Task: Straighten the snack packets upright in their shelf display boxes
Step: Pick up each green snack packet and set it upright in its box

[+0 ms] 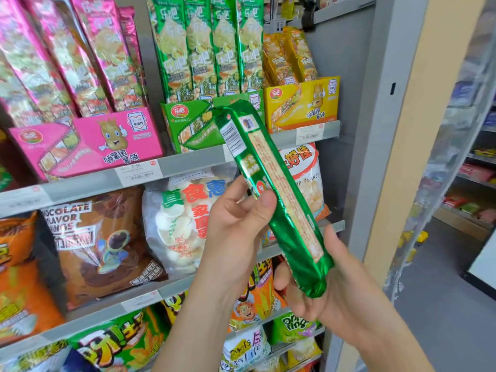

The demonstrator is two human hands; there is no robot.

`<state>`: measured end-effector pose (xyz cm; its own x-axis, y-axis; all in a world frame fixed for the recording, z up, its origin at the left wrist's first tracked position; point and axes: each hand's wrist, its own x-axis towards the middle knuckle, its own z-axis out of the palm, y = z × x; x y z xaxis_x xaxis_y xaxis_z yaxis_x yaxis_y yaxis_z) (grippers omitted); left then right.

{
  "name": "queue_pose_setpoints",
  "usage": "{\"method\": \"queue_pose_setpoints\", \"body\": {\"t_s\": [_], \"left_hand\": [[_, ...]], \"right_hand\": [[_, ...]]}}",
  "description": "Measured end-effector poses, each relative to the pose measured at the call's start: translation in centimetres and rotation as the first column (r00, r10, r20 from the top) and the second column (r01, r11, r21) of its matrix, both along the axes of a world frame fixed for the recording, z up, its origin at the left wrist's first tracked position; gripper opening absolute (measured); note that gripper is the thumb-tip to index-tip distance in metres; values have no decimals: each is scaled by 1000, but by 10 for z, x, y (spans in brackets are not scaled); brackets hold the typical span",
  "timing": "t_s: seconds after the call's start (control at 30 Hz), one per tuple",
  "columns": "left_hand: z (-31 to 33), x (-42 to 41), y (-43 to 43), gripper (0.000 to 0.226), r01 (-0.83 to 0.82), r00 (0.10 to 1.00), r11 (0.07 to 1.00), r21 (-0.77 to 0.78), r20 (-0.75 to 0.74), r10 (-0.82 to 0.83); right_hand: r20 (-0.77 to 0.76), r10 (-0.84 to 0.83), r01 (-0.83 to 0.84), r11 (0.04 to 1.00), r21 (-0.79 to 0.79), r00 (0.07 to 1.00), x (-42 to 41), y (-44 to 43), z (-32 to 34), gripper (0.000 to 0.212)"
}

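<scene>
I hold a long green snack packet (271,189) tilted in front of the shelf, its back label facing me. My left hand (236,224) pinches its middle with the thumb on top. My right hand (322,285) cups its lower end from beneath. Behind it stands the green display box (193,124) with several green packets (206,47) upright in it. To the left is a pink display box (88,146) whose pink packets (67,52) lean left. To the right, a yellow display box (303,103) holds yellow packets (290,57) that lean slightly.
Lower shelves carry a chocolate snack bag (104,242), a clear bag of white crackers (182,221) and orange and green chip bags. A grey shelf upright (375,130) and a beige pillar (429,130) stand on the right, with an aisle beyond.
</scene>
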<state>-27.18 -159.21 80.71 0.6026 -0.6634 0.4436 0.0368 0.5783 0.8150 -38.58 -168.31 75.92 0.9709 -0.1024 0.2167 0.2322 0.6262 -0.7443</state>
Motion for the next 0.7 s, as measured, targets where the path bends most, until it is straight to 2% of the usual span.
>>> {"method": "queue_pose_setpoints", "body": {"t_s": [0.13, 0.2, 0.27, 0.33, 0.4, 0.47, 0.57, 0.63, 0.7], "left_hand": [[-1, 1, 0, 54, 85, 991, 995, -45, -96, -89], [1, 2, 0, 54, 111, 983, 991, -70, -136, -120], [2, 2, 0, 49, 145, 978, 986, -77, -140, -155], [1, 2, 1, 31, 205, 966, 974, -100, -137, -217], [1, 5, -1, 27, 245, 953, 964, -106, -158, -260], [5, 7, -3, 36, 255, 943, 963, -82, -199, -267], [11, 8, -8, 55, 109, 985, 993, 42, -141, -102], [11, 10, -11, 40, -85, 996, 986, 142, -21, 89], [10, 13, -11, 14, -174, 985, 973, 152, 14, 174]], "right_hand": [[99, 184, -204, 944, 260, 978, 5, 8, -10, 63], [136, 228, -261, 909, 325, 964, 8, 13, -9, 66], [145, 243, -279, 895, 348, 959, 9, 15, -11, 64], [139, 247, -281, 893, 352, 959, 9, 17, -13, 65], [130, 189, -222, 917, 330, 973, 9, 19, -15, 62], [96, 65, -91, 951, 297, 993, 9, 18, -14, 60], [16, -153, 149, 977, 149, 988, 11, 18, -10, 59], [-5, -274, 274, 961, 23, 962, 12, 17, -6, 52], [-5, -378, 376, 922, -87, 926, 13, 19, -3, 47]]}}
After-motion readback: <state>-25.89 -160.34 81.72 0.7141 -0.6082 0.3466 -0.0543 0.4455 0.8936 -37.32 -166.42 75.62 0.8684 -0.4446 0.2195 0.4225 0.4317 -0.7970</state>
